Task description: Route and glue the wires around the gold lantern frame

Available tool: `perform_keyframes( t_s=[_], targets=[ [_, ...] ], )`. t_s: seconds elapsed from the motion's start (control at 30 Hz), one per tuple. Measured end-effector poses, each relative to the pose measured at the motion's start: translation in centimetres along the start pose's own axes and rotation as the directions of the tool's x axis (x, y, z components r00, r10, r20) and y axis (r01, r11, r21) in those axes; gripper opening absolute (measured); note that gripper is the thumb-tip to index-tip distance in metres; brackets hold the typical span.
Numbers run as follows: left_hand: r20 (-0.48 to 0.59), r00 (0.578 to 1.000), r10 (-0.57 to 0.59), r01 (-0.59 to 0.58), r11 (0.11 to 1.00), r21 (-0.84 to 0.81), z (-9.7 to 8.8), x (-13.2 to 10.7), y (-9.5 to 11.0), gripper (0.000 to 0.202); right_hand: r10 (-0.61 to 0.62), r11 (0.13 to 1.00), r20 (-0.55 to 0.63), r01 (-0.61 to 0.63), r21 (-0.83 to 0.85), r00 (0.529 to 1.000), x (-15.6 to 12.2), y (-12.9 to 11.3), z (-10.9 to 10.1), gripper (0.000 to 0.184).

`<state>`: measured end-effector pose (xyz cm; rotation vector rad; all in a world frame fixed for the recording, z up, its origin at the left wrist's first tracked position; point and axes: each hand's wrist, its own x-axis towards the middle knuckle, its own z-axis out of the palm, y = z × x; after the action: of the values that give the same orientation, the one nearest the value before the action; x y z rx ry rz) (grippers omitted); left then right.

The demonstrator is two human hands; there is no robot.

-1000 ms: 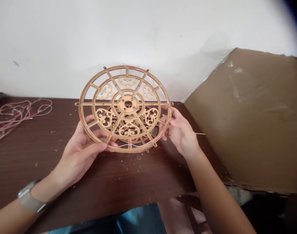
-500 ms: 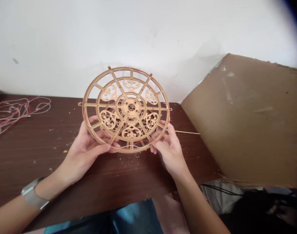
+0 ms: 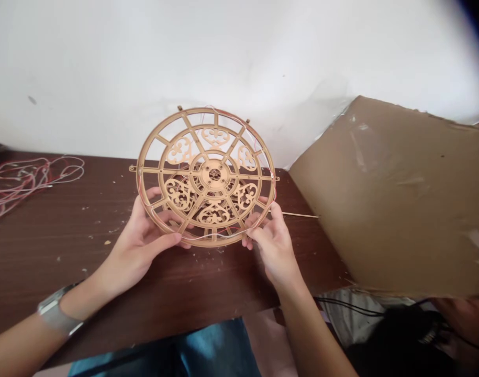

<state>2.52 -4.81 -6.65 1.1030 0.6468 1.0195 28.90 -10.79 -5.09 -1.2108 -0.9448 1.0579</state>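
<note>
Both hands hold up a round, gold-coloured openwork frame (image 3: 214, 175), wheel-like, with spokes, scroll ornaments and small tabs on its rim. My left hand (image 3: 147, 238) grips its lower left rim, thumb in front and fingers behind. At the lower right, my right hand (image 3: 273, 235) pinches the rim the same way. Thin red and white wires (image 3: 219, 235) run along the frame's rim. Behind the lower half, more gold openwork parts show through the gaps; how many I cannot tell.
A tangle of red and white wires (image 3: 35, 180) lies at the left of the dark brown table (image 3: 93, 209). A large cardboard sheet (image 3: 400, 199) leans at the right. From behind the frame a thin stick (image 3: 300, 214) points toward it. Small scraps dot the tabletop. A white wall (image 3: 223, 52) stands behind.
The view has shifted slightly, so the frame and both hands sit a little farther right. Both hands keep the same hold. More of a dark shape shows at the lower right.
</note>
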Motion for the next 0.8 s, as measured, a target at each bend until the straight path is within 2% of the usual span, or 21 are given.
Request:
perform_keyframes(
  t_s=[0.23,0.53,0.67,0.8],
  targets=[
    [-0.009,1.000,-0.011,0.011,1.000,-0.019,-0.1,0.0,0.3,0.087,-0.009,1.000,0.053,0.008,0.022,0.999,0.2,-0.5,0.0,0.077],
    [0.011,1.000,-0.027,0.027,1.000,-0.012,-0.3,0.0,0.3,0.088,0.008,1.000,0.001,-0.008,0.013,1.000,0.2,-0.2,0.3,0.077],
    [-0.019,0.999,-0.040,0.039,0.998,-0.039,0.1,0.0,0.8,0.089,0.011,1.000,0.013,-0.011,0.014,1.000,-0.2,0.0,0.0,0.082],
    [-0.016,0.999,-0.051,0.050,0.997,-0.055,0.3,0.0,1.2,0.092,-0.007,0.999,0.021,0.007,0.037,1.000,-0.7,0.5,-0.5,0.078]
  ],
)
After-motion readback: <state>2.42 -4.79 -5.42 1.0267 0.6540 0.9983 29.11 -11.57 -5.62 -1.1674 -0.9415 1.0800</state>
